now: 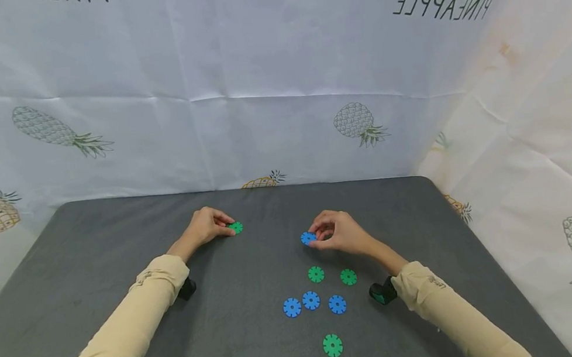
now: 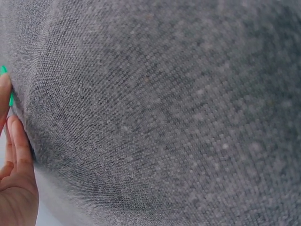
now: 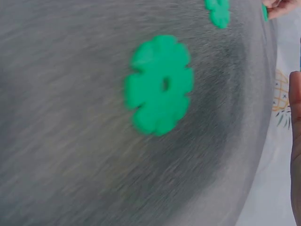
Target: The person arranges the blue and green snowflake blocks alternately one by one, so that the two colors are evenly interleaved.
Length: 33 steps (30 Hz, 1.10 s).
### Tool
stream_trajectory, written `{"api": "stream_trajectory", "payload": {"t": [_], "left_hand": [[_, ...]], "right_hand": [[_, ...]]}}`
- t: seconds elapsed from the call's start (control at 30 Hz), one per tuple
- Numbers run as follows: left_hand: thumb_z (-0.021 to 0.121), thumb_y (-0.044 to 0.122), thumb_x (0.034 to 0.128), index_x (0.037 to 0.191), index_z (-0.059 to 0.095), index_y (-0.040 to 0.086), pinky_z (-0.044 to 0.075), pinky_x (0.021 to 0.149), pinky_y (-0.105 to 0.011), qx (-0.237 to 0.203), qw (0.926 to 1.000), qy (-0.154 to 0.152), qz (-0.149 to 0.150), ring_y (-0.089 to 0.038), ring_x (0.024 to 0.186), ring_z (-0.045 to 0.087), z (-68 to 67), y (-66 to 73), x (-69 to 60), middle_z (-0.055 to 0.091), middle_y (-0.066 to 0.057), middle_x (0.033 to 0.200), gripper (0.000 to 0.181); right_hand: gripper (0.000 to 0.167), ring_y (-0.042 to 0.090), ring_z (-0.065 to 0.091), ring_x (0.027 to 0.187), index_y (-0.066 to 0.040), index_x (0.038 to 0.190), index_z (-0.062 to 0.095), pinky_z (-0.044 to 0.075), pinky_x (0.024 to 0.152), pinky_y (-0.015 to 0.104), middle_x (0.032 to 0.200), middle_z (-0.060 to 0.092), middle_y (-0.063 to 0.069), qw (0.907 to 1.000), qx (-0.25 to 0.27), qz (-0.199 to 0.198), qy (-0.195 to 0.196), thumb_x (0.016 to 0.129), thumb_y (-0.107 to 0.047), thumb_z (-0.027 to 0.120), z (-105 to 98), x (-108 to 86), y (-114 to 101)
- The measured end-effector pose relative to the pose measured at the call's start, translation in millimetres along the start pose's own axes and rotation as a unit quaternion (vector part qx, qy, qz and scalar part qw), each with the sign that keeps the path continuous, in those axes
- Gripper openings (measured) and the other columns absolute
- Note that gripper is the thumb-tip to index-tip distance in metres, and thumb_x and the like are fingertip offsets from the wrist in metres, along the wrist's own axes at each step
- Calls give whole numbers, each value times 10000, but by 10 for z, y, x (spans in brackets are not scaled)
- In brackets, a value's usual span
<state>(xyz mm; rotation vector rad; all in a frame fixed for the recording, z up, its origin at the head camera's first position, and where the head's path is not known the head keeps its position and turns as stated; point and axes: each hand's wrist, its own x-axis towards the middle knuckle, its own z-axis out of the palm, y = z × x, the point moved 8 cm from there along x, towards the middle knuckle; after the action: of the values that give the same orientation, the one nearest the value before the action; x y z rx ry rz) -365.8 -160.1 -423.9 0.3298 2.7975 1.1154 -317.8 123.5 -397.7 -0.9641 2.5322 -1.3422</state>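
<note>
Toward the back of the table, my left hand [image 1: 207,225] pinches a green notched disc [image 1: 236,228] between thumb and fingers. In the left wrist view only a thin edge of that green disc [image 2: 11,98] shows beside the fingertips. To the right, my right hand [image 1: 338,232] holds a blue notched disc [image 1: 307,238] by its edge. In front of the right hand lie two green discs [image 1: 316,274], one of them [image 1: 348,277] nearer the right wrist. One green disc [image 3: 162,85] looms large and blurred in the right wrist view.
Several blue discs [image 1: 311,300] form a loose row on the dark grey table [image 1: 240,337]. Another green disc [image 1: 333,346] lies closer to the front. White cloth with pineapple prints [image 1: 260,134] hangs behind the table's far edge and along its sides.
</note>
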Motion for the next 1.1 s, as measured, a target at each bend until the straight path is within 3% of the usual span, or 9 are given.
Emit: {"api": "stream_trajectory", "payload": {"t": [0.63, 1.1], "left_hand": [[799, 108, 785, 1030, 746, 4, 534, 752, -339, 39, 9998, -1, -179, -253, 898, 639, 30, -2, 18, 701, -146, 983, 271], [797, 98, 787, 1024, 746, -2, 532, 754, -337, 67, 9997, -2, -247, -244, 886, 635, 6, 4, 16, 702, -144, 976, 262]], "right_hand": [[182, 103, 621, 718, -19, 904, 719, 543, 662, 226, 896, 607, 70, 9987, -442, -193, 170, 770, -103, 809, 282, 611, -20], [188, 112, 609, 694, -5, 900, 736, 503, 630, 221, 814, 651, 63, 9970, -604, 380, 296, 771, -121, 809, 476, 969, 23]]}}
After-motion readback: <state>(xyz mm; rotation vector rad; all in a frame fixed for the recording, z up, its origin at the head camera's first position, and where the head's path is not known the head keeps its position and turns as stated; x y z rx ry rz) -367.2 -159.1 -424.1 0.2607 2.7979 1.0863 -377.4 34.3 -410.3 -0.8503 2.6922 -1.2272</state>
